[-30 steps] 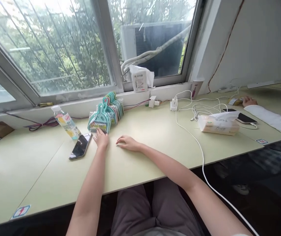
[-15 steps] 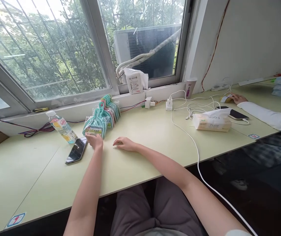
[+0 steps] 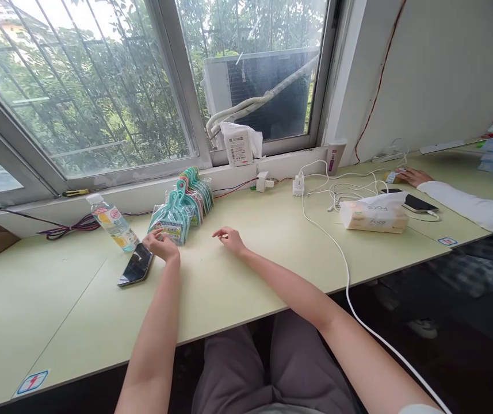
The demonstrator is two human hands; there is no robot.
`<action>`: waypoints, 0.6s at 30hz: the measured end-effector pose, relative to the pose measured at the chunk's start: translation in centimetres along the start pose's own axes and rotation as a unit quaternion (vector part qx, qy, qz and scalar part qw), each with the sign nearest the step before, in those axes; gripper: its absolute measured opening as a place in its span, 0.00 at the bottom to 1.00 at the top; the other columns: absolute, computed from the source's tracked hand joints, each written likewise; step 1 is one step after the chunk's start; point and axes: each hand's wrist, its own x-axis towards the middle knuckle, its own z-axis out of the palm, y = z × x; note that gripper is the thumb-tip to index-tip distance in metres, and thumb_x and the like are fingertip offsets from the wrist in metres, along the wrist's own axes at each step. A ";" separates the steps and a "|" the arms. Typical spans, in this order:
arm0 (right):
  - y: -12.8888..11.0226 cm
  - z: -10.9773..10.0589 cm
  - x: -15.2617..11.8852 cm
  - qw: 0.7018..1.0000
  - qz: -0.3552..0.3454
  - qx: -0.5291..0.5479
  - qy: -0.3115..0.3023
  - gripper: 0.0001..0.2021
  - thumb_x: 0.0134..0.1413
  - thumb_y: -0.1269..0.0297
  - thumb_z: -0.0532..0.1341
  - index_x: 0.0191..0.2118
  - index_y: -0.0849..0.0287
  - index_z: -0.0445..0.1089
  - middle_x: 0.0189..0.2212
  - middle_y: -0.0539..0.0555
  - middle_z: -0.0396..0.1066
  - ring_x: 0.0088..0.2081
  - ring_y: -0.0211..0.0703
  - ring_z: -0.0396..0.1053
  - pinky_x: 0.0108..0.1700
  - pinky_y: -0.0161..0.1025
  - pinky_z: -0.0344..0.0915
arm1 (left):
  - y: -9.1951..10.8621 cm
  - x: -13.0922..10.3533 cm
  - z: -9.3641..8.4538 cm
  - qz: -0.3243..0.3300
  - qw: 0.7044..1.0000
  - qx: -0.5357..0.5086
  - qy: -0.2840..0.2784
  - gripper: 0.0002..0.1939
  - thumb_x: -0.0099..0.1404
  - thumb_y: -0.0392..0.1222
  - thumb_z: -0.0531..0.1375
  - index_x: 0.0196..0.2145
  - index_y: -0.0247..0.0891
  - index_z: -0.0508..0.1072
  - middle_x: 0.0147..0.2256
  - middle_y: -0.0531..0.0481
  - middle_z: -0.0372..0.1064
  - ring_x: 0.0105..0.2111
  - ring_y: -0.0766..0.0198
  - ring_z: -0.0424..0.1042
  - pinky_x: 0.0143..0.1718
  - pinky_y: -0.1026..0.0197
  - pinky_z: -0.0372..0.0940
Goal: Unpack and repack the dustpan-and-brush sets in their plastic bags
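A row of teal and pink mini dustpan sets (image 3: 172, 217) in clear plastic wrap leans together below the window, looped handles upward. My left hand (image 3: 162, 247) is at the front of this row, fingers loosely bent and apart, with nothing visible in it. Whether its fingertips touch the front set, I cannot tell. Under its wrist side lies a black smartphone (image 3: 136, 265). A clear drink bottle (image 3: 114, 224) leans behind the phone. My right hand (image 3: 230, 239) hovers or rests over the table to the right of the sets, fingers slightly spread and holding nothing.
A tissue pack (image 3: 373, 220), a charger plug (image 3: 298, 185) and tangled white cables occupy the right side of the table (image 3: 263, 287). One white cable crosses the front edge. A paper cup (image 3: 336, 158) stands by the wall. At far right another person's hand (image 3: 414, 177) holds a small yellow item.
My left hand has drawn slightly away from the front set and its fingers have lifted. My right hand has shifted right and away from me. The view has moved a little.
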 end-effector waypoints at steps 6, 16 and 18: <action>0.5 0.4 0.1 1.000 -0.001 0.028 0.012 0.16 0.51 0.82 0.52 0.33 0.57 0.75 0.38 0.51 0.73 0.38 0.35 0.71 0.46 0.35 0.68 | 0.3 -0.2 -0.1 0.017 1.000 -0.025 0.000 0.10 0.58 0.29 0.60 0.39 0.34 0.70 0.49 0.41 0.62 0.43 0.62 0.72 0.40 0.62 0.70; 1.2 0.6 0.2 0.999 -0.008 0.044 0.017 0.14 0.53 0.79 0.53 0.33 0.57 0.75 0.39 0.52 0.73 0.40 0.35 0.72 0.47 0.38 0.69 | -0.5 0.3 0.3 -0.005 0.999 -0.019 0.026 0.09 0.61 0.32 0.58 0.41 0.34 0.67 0.50 0.40 0.63 0.43 0.62 0.74 0.42 0.61 0.71; 1.5 0.6 0.3 0.999 -0.009 0.045 0.016 0.15 0.52 0.80 0.52 0.33 0.57 0.75 0.39 0.52 0.73 0.39 0.35 0.72 0.47 0.37 0.69 | -0.4 0.3 0.4 -0.003 1.000 -0.023 0.013 0.09 0.62 0.32 0.57 0.41 0.34 0.66 0.48 0.40 0.64 0.43 0.62 0.74 0.43 0.60 0.71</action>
